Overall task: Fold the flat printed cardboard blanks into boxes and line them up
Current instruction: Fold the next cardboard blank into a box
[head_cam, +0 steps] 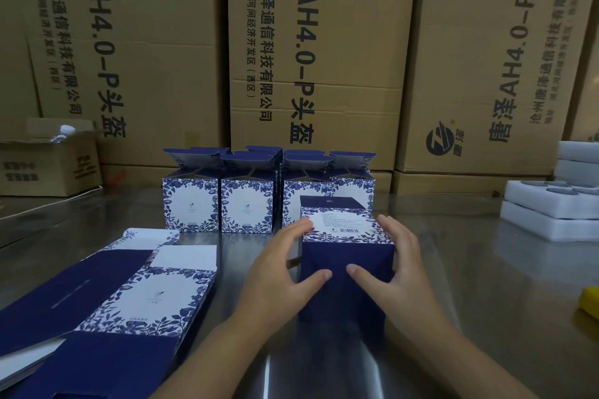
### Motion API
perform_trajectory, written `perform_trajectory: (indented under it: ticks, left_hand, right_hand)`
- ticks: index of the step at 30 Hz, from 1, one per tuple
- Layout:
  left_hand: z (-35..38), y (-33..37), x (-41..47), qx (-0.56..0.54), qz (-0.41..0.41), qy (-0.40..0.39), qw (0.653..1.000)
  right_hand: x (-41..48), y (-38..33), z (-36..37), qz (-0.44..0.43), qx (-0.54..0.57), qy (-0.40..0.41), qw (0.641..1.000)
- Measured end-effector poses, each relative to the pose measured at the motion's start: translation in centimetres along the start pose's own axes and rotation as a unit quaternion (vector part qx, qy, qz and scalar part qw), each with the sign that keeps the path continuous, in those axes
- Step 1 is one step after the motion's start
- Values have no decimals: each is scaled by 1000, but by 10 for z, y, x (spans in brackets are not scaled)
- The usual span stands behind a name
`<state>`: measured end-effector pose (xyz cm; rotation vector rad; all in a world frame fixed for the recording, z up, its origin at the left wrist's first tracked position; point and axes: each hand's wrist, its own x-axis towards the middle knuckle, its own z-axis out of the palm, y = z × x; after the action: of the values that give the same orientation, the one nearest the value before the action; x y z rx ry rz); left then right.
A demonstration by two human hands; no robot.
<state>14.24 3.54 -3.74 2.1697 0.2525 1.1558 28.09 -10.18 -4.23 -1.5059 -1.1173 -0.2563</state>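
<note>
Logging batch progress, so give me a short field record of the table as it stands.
in hand: dark blue cardboard box with a barcode panel on top, standing on the shiny metal table
left hand: holds the box's left side, thumb on its front face
right hand: holds the box's right side, thumb on its front face
folded: blue-and-white floral cardboard boxes, upright in a row behind, top flaps open
stock: flat printed cardboard blanks, stacked at left
other: white foam trays at right; large brown cartons behind
</note>
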Motion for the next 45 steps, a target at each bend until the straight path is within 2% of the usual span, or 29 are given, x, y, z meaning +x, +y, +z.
perform_trajectory:
  ticks: [2,8,13,17,24,29,38,45]
  left_hand:
    - [1,-4,0,-44,-45,-11,998]
    - [3,-13,0,-52,-74,-12,996]
    - [3,-13,1,-46,-80,-13,996]
    - [-3,-9,1,-25,-74,-22,997]
    - [-10,-5,2,29,-34,-36,998]
    - [-10,-4,1,47,-21,-27,998]
    - [-4,-1,2,78,-34,-10,996]
    - [0,2,2,83,-47,15,995]
  right_hand:
    - [2,4,-1,32,27,-16,999]
    - [4,16,-3,102,93,-95,986]
    - [5,20,-6,94,95,-83,988]
    - [4,15,-7,85,54,-60,993]
    - [5,8,-8,71,76,-83,991]
    - [4,5,-12,60,23,-114,991]
    - [9,2,-12,46,-69,-71,994]
    - [10,2,-10,40,-91,-47,994]
